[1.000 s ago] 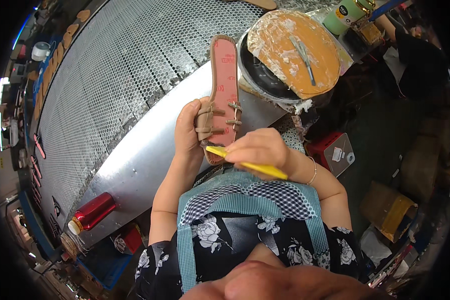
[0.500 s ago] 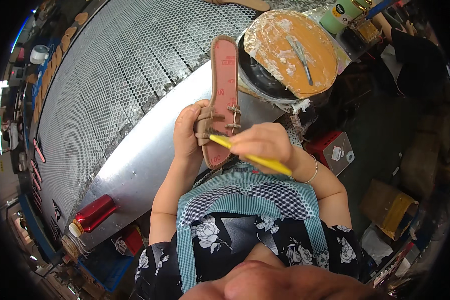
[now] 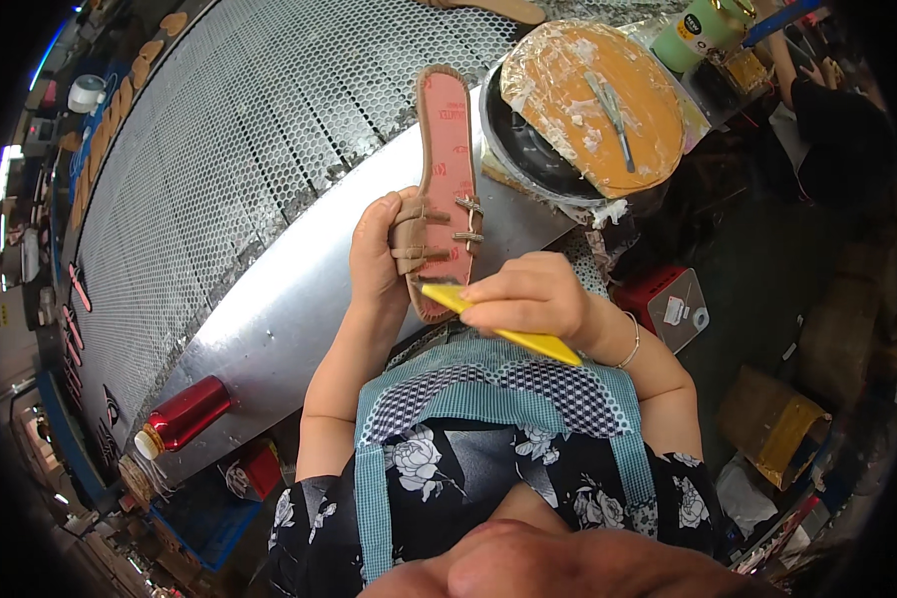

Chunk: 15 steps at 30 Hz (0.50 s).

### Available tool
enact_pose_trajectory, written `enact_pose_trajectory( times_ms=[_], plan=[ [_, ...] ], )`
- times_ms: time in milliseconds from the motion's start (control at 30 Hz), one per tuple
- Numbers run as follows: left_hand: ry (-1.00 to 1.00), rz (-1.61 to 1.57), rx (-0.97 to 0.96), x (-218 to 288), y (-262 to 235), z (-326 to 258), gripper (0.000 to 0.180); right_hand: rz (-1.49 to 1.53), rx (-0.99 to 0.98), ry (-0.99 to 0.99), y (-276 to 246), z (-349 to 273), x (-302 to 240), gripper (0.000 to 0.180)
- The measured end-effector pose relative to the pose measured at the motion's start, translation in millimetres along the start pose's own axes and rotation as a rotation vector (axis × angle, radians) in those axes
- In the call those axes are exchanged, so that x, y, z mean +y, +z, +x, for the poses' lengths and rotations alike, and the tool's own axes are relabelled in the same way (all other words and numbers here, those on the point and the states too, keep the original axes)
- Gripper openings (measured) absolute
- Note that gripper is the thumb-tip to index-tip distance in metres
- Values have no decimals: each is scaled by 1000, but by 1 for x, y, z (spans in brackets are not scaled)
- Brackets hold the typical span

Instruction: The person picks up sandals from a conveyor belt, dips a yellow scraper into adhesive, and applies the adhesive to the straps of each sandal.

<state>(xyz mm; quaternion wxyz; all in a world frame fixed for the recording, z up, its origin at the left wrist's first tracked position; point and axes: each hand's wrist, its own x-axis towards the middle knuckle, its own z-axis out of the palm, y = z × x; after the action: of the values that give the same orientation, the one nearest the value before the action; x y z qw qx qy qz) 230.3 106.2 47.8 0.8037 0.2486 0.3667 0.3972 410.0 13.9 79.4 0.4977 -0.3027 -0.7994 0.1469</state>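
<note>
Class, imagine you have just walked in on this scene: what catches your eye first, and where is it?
At centre, the left hand holds up a pink sandal with tan straps, while the right hand presses a yellow tool against its near end. Upper right sits a round glue-smeared orange lid; a perforated metal table fills the left.

a: describe the worktop surface.
b: a wide perforated metal mesh (image 3: 269, 130) runs diagonally across the view, edged by a smooth steel rim (image 3: 299, 309) that catches a bright reflection.

a: what stands on or beside it?
b: a red canister (image 3: 184, 414) lies by the rim's lower end. a round black pan (image 3: 528, 159) capped with an orange, residue-smeared lid (image 3: 593, 105) sits at the upper right, with a green-labelled container (image 3: 703, 30) behind it.

a: and below the worktop?
b: dark floor, a red box (image 3: 663, 304), a brown carton (image 3: 772, 424) and a blue crate (image 3: 204, 518). bright lamps glow at the far left (image 3: 8, 164).
</note>
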Motion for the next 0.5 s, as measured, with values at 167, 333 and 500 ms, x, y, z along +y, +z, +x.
enact_pose_trajectory(
  times_ms=[167,333,500],
  plan=[
    [84,30,-1,1,-2,5,35,-134,-1,-44,3,9,9,29],
    [-49,-44,-1,10,-26,12,38,178,54,71,23,7,7,16],
    [83,-98,14,42,-60,8,40,813,527,721,33,-23,5,17]
  ],
)
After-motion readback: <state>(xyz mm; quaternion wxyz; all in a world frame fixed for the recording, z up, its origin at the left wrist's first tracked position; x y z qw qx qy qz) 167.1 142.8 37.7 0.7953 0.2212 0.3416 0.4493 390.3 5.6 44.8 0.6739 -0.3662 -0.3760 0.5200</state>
